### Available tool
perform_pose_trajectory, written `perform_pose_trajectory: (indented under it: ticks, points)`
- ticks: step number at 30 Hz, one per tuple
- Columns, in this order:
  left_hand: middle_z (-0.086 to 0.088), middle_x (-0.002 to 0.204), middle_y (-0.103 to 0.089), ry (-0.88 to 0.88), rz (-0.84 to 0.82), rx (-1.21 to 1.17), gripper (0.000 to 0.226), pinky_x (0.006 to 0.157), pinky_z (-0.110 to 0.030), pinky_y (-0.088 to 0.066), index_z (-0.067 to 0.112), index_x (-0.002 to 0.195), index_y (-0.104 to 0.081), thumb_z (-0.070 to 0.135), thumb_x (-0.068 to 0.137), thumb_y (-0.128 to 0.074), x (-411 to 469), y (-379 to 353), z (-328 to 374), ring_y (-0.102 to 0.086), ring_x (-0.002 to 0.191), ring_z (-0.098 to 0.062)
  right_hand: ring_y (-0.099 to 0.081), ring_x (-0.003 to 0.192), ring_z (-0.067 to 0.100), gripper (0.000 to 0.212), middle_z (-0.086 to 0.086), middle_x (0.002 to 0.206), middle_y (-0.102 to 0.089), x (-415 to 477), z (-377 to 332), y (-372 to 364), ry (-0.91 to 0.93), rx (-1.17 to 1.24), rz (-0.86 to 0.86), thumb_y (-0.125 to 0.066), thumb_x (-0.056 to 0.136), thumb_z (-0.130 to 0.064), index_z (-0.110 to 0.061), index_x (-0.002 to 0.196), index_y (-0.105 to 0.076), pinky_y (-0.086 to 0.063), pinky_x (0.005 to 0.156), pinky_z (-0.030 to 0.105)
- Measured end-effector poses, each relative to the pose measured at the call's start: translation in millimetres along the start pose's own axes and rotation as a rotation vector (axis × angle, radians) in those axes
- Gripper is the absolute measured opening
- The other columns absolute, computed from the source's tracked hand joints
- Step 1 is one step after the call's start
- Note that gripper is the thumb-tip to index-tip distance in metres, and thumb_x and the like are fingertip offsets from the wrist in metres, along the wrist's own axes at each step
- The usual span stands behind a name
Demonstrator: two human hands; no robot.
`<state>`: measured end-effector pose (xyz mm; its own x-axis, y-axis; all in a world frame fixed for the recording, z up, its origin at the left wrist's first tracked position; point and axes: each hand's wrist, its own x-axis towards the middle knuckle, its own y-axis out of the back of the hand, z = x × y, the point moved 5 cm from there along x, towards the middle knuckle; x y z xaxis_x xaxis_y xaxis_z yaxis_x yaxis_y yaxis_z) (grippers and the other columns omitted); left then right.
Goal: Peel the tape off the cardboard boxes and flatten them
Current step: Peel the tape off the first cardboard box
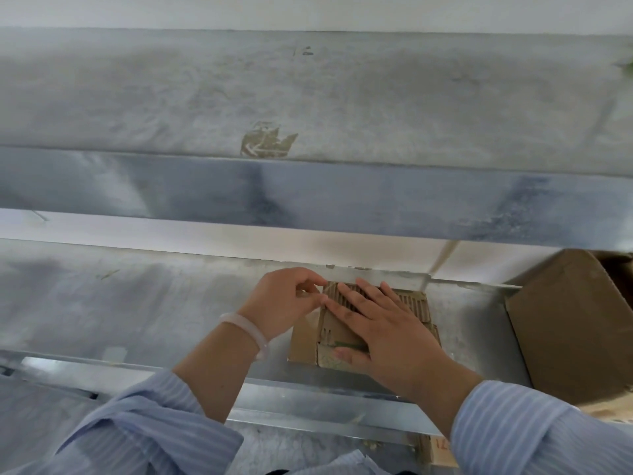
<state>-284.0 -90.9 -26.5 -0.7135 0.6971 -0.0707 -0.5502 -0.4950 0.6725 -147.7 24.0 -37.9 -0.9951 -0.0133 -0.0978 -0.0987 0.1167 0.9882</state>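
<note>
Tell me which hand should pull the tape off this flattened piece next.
Left, probably. The left hand already pinches at the upper left edge of the flattened cardboard, apparently on a tape end. The right hand lies flat across it, well placed to hold it down on the metal table.

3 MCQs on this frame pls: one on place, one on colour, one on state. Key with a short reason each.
1. Where does the large cardboard box stand relative to the flattened cardboard?
A. To its left
B. To its right
C. On top of it

2. What colour are the sleeves?
A. Light blue striped
B. Red
C. Black

3. What is the right hand doing?
A. Lifting the cardboard in the air
B. Pressing flat on the cardboard
C. Resting away from it

Key:
1 B: the box sits at the right edge of the metal table.
2 A: pale blue stripes show on both arms.
3 B: palm down, fingers spread on it, while the left hand pinches at its edge.
</note>
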Motion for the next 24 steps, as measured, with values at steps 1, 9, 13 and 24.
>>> perform_pose_trajectory:
  ticks: [1,9,13,24]
  points:
    - [0.022,0.083,-0.065,-0.028,0.025,0.065,0.014,0.073,-0.008,-0.045,0.035,0.097,-0.071,0.035,0.083,-0.073,1.2,1.1,3.1,-0.059,0.079,0.008,0.010,0.150,0.016,0.068,-0.012,0.163,0.003,-0.4,0.1,-0.3,-0.004,0.005,0.005,-0.003,0.085,-0.077,-0.051,0.144,0.021,0.022,0.113,0.036]
    - [0.013,0.084,-0.068,-0.077,0.066,0.278,0.013,0.074,-0.019,-0.047,0.026,0.089,-0.073,0.036,0.089,-0.065,4.3,2.4,14.7,-0.059,0.078,-0.004,0.003,0.150,0.011,0.077,-0.013,0.162,-0.012,-3.9,0.2,2.1,-0.024,0.100,0.058,-0.015,0.085,-0.077,-0.038,0.151,-0.020,0.014,0.118,0.034]
    - [0.014,0.076,-0.064,0.032,-0.055,0.216,0.014,0.065,-0.020,-0.045,0.031,0.075,-0.064,0.039,0.087,-0.067,12.0,0.0,12.6,-0.057,0.073,-0.002,0.002,0.150,0.013,0.078,-0.012,0.162,-0.012,-3.8,-1.0,3.5,-0.022,0.090,0.058,-0.014,0.085,-0.077,-0.038,0.151,-0.020,0.015,0.117,0.035]
    - [-0.002,0.082,-0.061,0.224,-0.059,-0.175,0.018,0.064,-0.027,-0.059,0.017,0.079,-0.057,0.015,0.096,-0.052,15.3,-19.0,-3.9,-0.061,0.071,-0.014,0.009,0.149,0.010,0.076,-0.015,0.162,-0.006,-4.6,-1.6,3.0,-0.030,0.064,0.052,-0.016,0.087,-0.074,-0.038,0.153,-0.016,0.018,0.115,0.033]
